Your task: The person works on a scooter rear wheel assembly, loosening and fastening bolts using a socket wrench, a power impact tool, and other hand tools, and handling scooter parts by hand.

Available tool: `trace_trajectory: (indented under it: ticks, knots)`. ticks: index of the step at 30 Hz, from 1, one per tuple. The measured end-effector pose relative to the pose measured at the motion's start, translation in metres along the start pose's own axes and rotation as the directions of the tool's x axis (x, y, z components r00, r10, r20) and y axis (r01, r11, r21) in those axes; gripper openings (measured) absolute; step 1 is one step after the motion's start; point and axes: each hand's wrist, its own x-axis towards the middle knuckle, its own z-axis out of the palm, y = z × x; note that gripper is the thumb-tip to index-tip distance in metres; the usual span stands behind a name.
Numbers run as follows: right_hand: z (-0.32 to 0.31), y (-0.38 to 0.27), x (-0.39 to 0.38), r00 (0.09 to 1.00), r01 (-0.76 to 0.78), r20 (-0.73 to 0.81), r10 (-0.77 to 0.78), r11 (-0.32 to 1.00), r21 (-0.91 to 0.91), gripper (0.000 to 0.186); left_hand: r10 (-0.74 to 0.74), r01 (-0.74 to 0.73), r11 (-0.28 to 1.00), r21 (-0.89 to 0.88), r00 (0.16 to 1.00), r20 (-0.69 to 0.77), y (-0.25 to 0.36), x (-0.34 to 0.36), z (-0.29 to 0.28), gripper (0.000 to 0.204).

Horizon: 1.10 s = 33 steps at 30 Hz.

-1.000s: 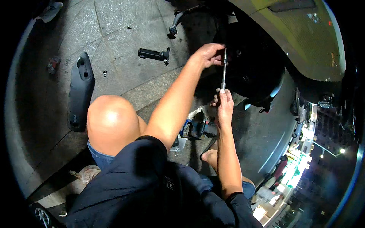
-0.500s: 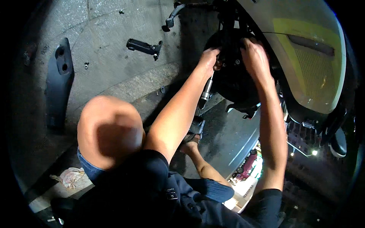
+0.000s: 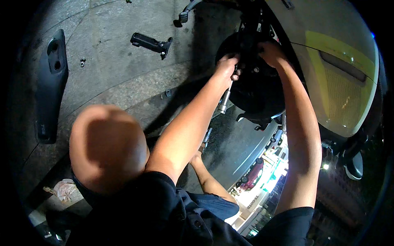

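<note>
My left hand (image 3: 227, 69) is closed on a long silver socket tool (image 3: 225, 101), whose thick socket end hangs down below my fingers. It is at the left side of a dark wheel (image 3: 252, 96) and the black mechanism above it, on a scooter with a pale, yellow-marked body panel (image 3: 340, 102). My right hand (image 3: 267, 53) reaches into that mechanism beside the panel, higher than my left; its fingertips are lost in shadow, so I cannot tell what they touch.
On the pavement lie a long black moulded part (image 3: 51, 98), a black bracket-like part (image 3: 150, 43), a small metal piece (image 3: 82, 62) and a crumpled pale cloth (image 3: 65, 189). My bare knee (image 3: 106, 151) is at lower left. A lit street with parked cars (image 3: 254, 172) shows beyond.
My right hand has let go of the tool's lower end and moved up and right into the mechanism. My left hand still grips the tool. The view has shifted.
</note>
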Motion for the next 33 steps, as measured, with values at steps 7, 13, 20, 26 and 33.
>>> trace_trajectory:
  ticks: [7,13,20,26,33]
  knots:
    - [-0.011,-0.007,0.002,0.993,0.033,0.112,-0.032,0.999,-0.006,0.033,-0.061,0.064,0.998,-0.021,0.99,0.128,0.004,0.011,-0.013,0.005]
    - [-0.007,-0.007,0.006,0.992,-0.037,0.126,0.03,0.998,0.056,0.033,0.051,-0.056,0.998,0.027,0.985,0.164,0.001,0.013,-0.006,0.018]
    - [-0.005,0.004,0.012,0.986,0.027,0.162,-0.045,0.993,0.113,0.029,-0.033,-0.004,0.931,0.365,0.995,0.096,0.013,-0.001,0.001,0.025]
    - [-0.002,0.005,0.021,0.981,-0.04,0.193,0.015,0.991,0.129,0.024,-0.028,-0.018,0.944,0.33,0.99,0.135,0.011,0.007,-0.008,0.026]
    - [0.011,0.017,0.025,0.972,-0.019,0.235,-0.007,0.994,0.107,0.022,0.042,-0.071,0.908,0.413,0.996,0.078,0.013,0.01,0.003,0.024]
